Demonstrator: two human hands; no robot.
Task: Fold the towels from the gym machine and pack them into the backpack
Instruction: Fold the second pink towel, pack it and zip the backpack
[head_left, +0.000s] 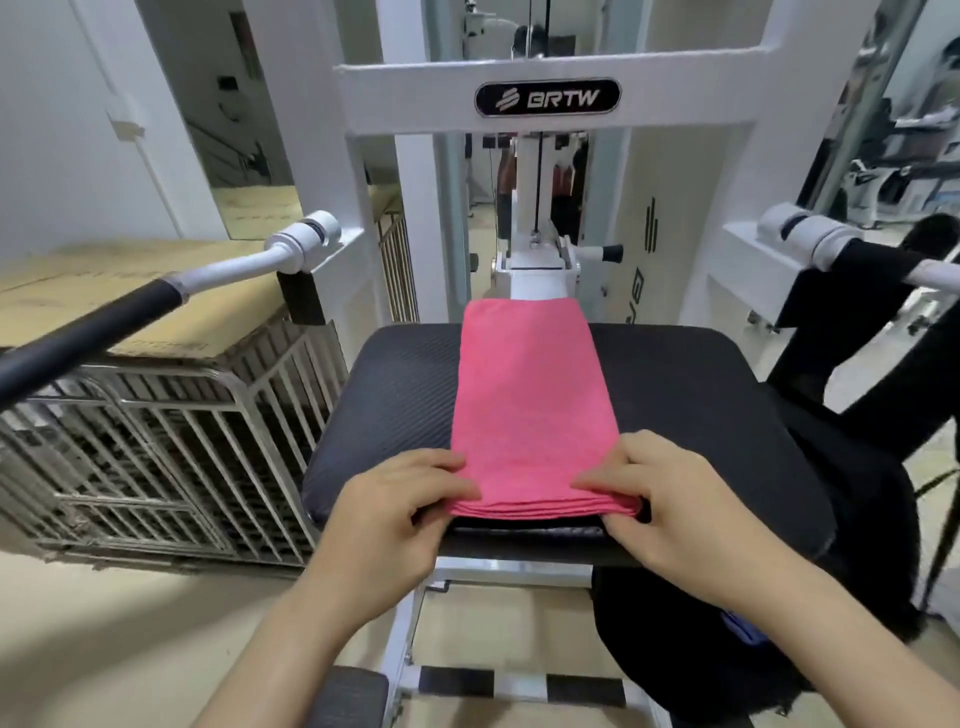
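Several layers of the pink towel (530, 410) lie stacked in a long strip down the middle of the black bench (395, 395), its far end toward the machine's upright. The left hand (395, 519) and right hand (680, 509) each pinch a near corner of the strip at the bench's front edge. The cloth looks light, limp and thin, so I judge the layers will slip apart unless held together at both corners.

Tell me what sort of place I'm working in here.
Most likely a gym or home fitness room. A white BRTW-branded weight machine fills the view, with a padded black seat and a swivelling handle bar. A pink towel lies folded on the seat, both hands at its near edge.
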